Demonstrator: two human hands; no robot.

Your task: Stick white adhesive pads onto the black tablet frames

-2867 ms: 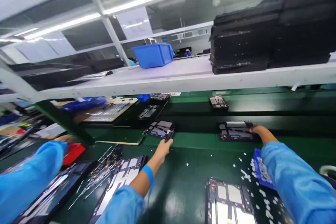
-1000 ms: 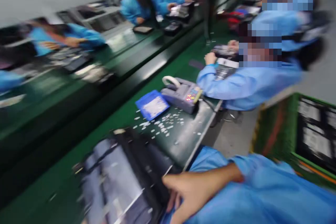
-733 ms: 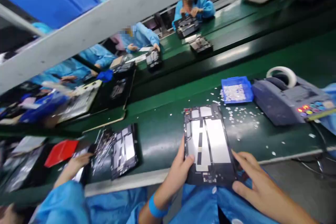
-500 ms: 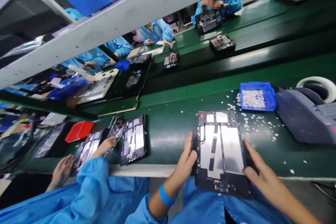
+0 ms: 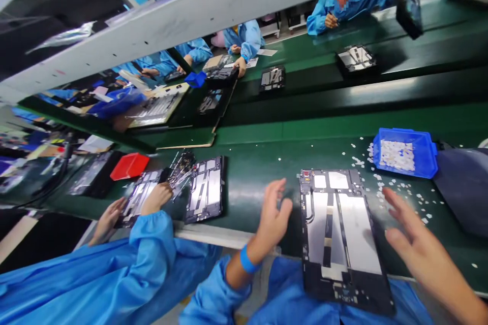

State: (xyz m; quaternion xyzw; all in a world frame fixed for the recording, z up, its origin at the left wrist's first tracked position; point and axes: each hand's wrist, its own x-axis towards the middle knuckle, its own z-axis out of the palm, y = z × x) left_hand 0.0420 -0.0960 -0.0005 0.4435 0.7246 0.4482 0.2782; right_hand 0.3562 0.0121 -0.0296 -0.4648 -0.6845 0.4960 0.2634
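An opened tablet (image 5: 358,233) with silver battery panels and a black frame lies at the edge of the green bench, its lower end overhanging the front. My left hand (image 5: 272,216), with a blue band on its wrist, is held open just left of the tablet, fingers apart. To the right, my right hand (image 5: 419,238) is also open, with a gap between it and the tablet. Neither hand touches it. Beyond the right hand is a blue tray (image 5: 427,160) holding small white pieces (image 5: 397,155), and more of these lie scattered around it.
At left, a co-worker's hands (image 5: 156,198) work on another opened tablet, near a red tray (image 5: 129,166). One more tablet (image 5: 206,188) lies between us. A dark grey tape dispenser (image 5: 463,188) stands at right. A shelf beam (image 5: 213,15) crosses overhead. Tablets (image 5: 272,79) lie across the line.
Both my hands have come away from the tablet's sides and opened outward. The view has shifted. Across the line, a co-worker has swung a tablet out to the right.
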